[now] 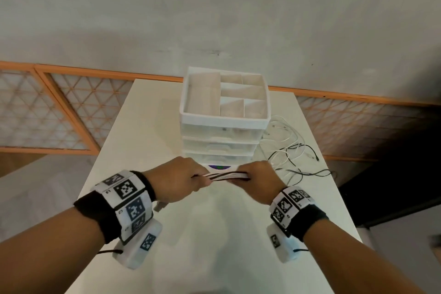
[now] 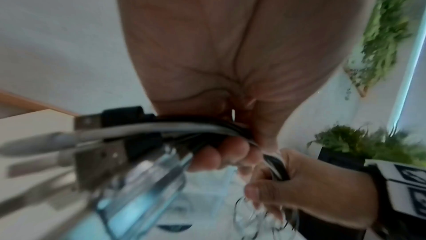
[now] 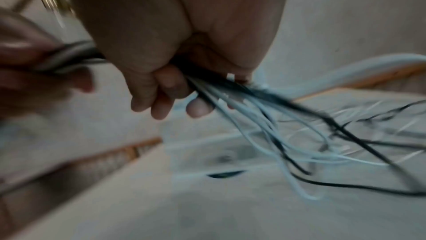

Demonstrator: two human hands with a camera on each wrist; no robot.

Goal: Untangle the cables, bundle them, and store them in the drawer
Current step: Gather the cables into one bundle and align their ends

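Observation:
Both hands grip a bunch of black and white cables (image 1: 224, 176) stretched level between them, just in front of the white drawer unit (image 1: 223, 141). My left hand (image 1: 183, 181) is curled round the plug end; USB plugs (image 2: 101, 153) stick out past its fingers (image 2: 221, 154) in the left wrist view. My right hand (image 1: 256, 178) grips the same bunch (image 3: 76, 56), and the loose cable lengths (image 3: 265, 127) fan out beyond it. These tails (image 1: 291, 150) trail over the table to the right of the drawers. All the drawers look pushed in.
The drawer unit carries an open divided tray (image 1: 224, 95) on top and stands mid-table on the white table (image 1: 214, 234). The table's right edge (image 1: 334, 186) runs close to the cable tails. An orange lattice railing (image 1: 59, 107) lies behind.

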